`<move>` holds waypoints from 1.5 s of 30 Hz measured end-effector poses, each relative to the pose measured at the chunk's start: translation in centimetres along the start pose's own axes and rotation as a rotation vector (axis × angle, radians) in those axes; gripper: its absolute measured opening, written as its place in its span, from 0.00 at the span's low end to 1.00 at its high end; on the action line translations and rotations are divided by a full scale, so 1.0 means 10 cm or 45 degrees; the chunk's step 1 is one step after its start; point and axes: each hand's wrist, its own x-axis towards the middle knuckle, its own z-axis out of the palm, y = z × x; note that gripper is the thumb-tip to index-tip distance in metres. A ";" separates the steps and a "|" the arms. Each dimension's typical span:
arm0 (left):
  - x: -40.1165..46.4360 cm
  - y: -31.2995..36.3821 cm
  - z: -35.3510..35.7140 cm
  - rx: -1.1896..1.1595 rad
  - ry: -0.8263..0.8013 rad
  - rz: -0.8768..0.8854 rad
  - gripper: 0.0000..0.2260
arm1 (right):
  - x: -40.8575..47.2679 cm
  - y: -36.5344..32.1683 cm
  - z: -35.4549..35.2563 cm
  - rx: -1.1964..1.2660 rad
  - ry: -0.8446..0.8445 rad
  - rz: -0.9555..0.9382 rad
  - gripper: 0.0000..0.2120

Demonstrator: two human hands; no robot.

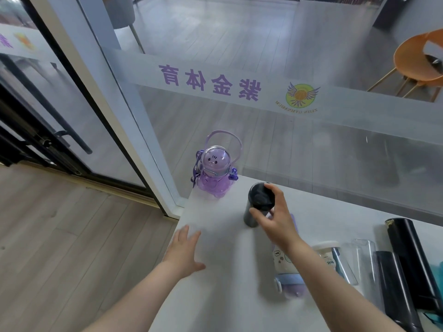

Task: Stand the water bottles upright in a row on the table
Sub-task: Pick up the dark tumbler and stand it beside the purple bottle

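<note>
head view: a purple bottle [214, 174] stood upright at the table's [215, 259] far left corner, centre of frame, and just right of it the right hand [275, 219] pinched the lid of an upright dark bottle [257, 204] between thumb and fingers. left hand [184, 252], lower centre, lay flat on the table edge with fingers spread, holding nothing. at lower right, a white-and-purple bottle [285, 269], a clear bottle [359, 259] and two black bottles [407, 264] lay on their sides.

White table [215, 271]: purple bottle [214, 174], dark bottle [257, 204] upright; others lying
</note>
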 end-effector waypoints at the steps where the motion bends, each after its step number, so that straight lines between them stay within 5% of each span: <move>1: 0.02 -0.03 0.02 0.031 -0.009 0.001 0.47 | 0.07 -0.02 -0.01 0.000 0.013 -0.002 0.31; 20: 0.12 -0.08 0.19 0.182 -0.049 0.005 0.54 | 0.95 -0.06 0.06 -0.022 0.032 -0.046 0.30; 28: 0.13 -0.09 0.19 0.131 -0.034 0.013 0.54 | 0.92 -0.05 -0.02 0.028 -0.026 0.027 0.40; 38: 0.12 -0.10 0.21 0.116 -0.027 -0.005 0.52 | 0.05 0.07 -0.44 -0.058 0.146 0.151 0.32; 45: 0.05 0.18 0.22 -0.137 0.053 -0.020 0.40 | -0.90 0.46 -0.67 -0.087 0.287 0.294 0.28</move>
